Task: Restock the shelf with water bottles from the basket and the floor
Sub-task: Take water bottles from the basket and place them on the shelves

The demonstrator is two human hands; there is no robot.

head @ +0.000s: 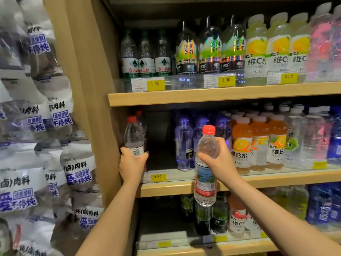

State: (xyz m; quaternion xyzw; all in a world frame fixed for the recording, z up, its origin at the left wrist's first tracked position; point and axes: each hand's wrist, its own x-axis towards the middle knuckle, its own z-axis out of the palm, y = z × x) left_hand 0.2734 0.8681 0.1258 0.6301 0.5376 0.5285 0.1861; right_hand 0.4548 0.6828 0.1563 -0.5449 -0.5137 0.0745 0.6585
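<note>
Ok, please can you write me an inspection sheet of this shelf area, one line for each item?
Surface: middle shelf, wooden; an empty gap at its left end behind the 1.50 price tag.
Job's things: one red-capped water bottle upright at the left end of the gap, another behind it; second bottle held in front of the shelf edge.
Clutter: nothing seen.
Grippers: left hand grips the placed bottle low down; right hand grips the second bottle around its middle.
Cables: nothing seen.
Surroundings: purple bottles and orange drinks right of the gap; green-label waters on the upper shelf; hanging packets on the left.
</note>
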